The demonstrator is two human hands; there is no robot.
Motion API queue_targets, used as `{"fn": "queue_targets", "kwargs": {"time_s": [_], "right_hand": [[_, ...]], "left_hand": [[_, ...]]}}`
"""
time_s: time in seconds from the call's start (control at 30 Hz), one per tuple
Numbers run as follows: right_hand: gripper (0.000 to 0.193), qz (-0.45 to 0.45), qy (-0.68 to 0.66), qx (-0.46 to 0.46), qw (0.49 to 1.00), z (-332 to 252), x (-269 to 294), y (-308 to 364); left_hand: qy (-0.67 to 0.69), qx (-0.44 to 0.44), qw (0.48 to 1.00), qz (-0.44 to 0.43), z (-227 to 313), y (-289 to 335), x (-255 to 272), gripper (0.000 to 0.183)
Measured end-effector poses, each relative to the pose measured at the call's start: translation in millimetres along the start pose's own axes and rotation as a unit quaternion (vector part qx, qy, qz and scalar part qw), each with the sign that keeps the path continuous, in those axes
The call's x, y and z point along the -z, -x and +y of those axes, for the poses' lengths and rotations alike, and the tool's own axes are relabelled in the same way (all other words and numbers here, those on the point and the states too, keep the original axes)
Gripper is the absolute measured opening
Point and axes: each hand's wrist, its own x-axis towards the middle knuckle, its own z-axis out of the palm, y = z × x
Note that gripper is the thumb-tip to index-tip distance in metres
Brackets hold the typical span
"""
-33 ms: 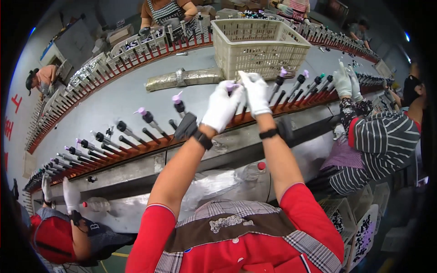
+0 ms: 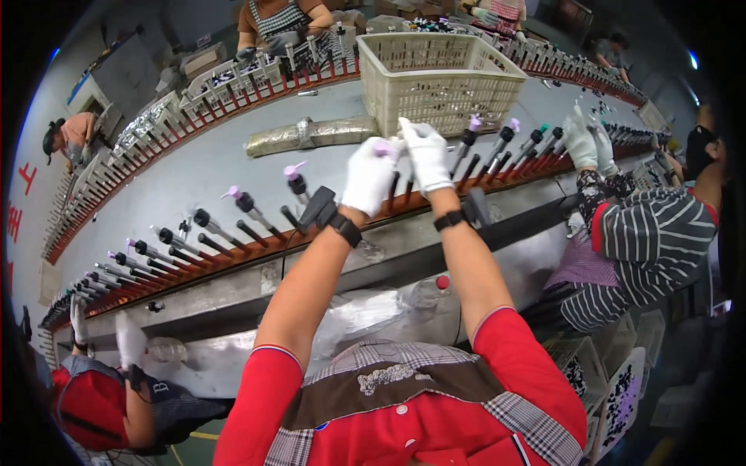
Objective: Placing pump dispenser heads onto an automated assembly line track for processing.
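White gloves cover both of my hands. My left hand (image 2: 370,175) is closed around a purple pump head (image 2: 383,147), which shows above its fingers; the parts below are hidden in the glove. Against it, my right hand (image 2: 427,158) has its fingers pinched together near the pump head, and whatever is in them is hidden. Both hands are over the near row of upright dark holders. To the left of my hands stand a pump (image 2: 295,179) with a purple head and black collar and another purple-headed pump (image 2: 243,199). More pumps with purple heads (image 2: 475,123) stand to the right.
Beyond my hands stands a cream plastic crate (image 2: 443,76). A long taped bundle (image 2: 311,135) lies left of it. Clear plastic wrap (image 2: 361,314) and a red-capped bottle (image 2: 429,293) lie near my body. Co-workers' gloved hands (image 2: 581,138) are at the row on both sides.
The view has shifted slightly, so the crate and pumps sit a little further left. My hands are closer together at the pump head. The left co-worker's raised hand is now blurred.
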Motion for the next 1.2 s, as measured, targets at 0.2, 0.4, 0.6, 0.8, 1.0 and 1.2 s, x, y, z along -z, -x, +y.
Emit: {"fn": "queue_targets", "kwargs": {"time_s": [0.2, 0.4, 0.6, 0.8, 1.0, 1.2], "right_hand": [[0.027, 0.045, 0.197, 0.162, 0.966, 2, 3, 41], [0.031, 0.117, -0.03, 0.146, 0.982, 27, 102, 87], [0.026, 0.094, 0.047, 0.152, 0.983, 21, 91, -18], [0.027, -0.036, 0.02, 0.014, 0.999, 13, 70, -16], [0.013, -0.05, 0.135, 0.156, 0.977, 4, 138, 39], [0.045, 0.16, 0.058, 0.152, 0.974, -15, 183, 15]], "left_hand": [[-0.039, -0.007, 0.989, 0.14, 20, 33, 24, 0.031], [-0.173, 0.013, 0.962, 0.212, -8, 118, 32, 0.03], [-0.156, -0.125, 0.97, 0.139, 20, 50, -57, 0.043], [0.06, 0.055, 0.996, 0.047, 11, 0, -49, 0.025], [-0.515, -0.071, 0.823, 0.226, 8, 64, -11, 0.029], [-0.19, -0.001, 0.98, 0.056, 41, 86, -60, 0.025]]}}
